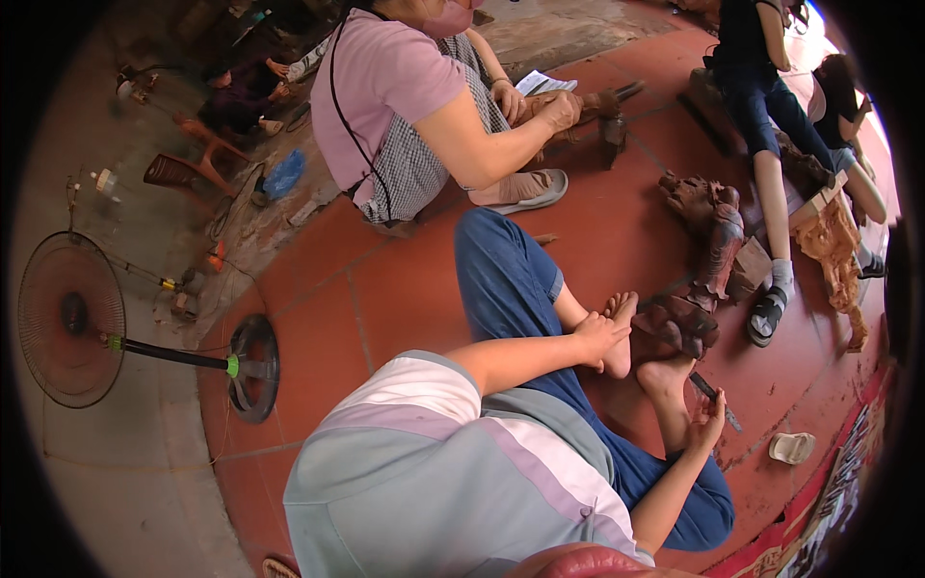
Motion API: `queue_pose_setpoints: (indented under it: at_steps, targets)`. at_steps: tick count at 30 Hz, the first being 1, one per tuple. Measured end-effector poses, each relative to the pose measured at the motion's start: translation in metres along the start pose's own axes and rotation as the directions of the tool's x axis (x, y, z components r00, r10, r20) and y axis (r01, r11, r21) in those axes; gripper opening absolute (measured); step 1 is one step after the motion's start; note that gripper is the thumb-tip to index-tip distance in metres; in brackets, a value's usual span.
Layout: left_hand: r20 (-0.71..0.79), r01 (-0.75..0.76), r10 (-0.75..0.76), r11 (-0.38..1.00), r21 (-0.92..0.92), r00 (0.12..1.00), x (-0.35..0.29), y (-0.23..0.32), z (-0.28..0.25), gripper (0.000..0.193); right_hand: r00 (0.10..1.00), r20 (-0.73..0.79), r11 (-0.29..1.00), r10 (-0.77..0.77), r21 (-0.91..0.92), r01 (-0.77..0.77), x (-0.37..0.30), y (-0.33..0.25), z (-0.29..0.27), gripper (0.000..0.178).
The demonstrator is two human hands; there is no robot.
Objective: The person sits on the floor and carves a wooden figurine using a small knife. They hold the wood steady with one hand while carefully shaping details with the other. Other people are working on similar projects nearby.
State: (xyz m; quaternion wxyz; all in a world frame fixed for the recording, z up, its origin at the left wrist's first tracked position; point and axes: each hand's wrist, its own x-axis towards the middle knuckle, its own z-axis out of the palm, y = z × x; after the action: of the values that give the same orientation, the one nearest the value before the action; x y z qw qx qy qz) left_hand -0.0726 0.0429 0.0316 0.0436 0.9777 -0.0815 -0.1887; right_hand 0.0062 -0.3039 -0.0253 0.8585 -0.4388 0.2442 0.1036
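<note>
I sit on the red tiled floor with bare feet. My left hand (pixel 601 337) rests over my left foot (pixel 620 353), its fingers laid along the top and holding nothing. Low by my right shin, my right hand (pixel 708 421) has its fingers closed around a narrow dark flat tool (pixel 702 384), which sticks out on both sides; its exact kind is unclear. Just beyond my feet lies a dark reddish carved wooden statue (pixel 717 258), with its broad rounded end (pixel 680 326) close to my toes. Neither hand touches the statue.
Ahead, a co-worker in a pink shirt (pixel 390 82) grips a carved wooden piece (pixel 609 120). At right, other people (pixel 771 116) stand and sit by a lighter wood carving (pixel 831 246). A fan (pixel 72 313) stands left. A beige sandal (pixel 791 448) lies near my right hand.
</note>
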Motion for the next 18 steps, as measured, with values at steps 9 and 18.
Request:
queue_pose_setpoints:
  at_steps: [9, 18]
  targets:
    - [0.016, 0.107, -0.109, 0.922, -0.372, 0.994, 0.051, -0.030, -0.024, 0.068, 0.998, -0.059, 0.989, 0.004, 0.145, 0.005, 0.017, 0.010, -0.004, 0.017]
    - [-0.611, -0.604, 0.194, -0.102, -0.791, 0.767, -0.004, -0.009, -0.283, 0.017, 0.986, -0.153, 0.983, -0.060, 0.164, 0.085, -0.006, 0.012, 0.022, 0.024]
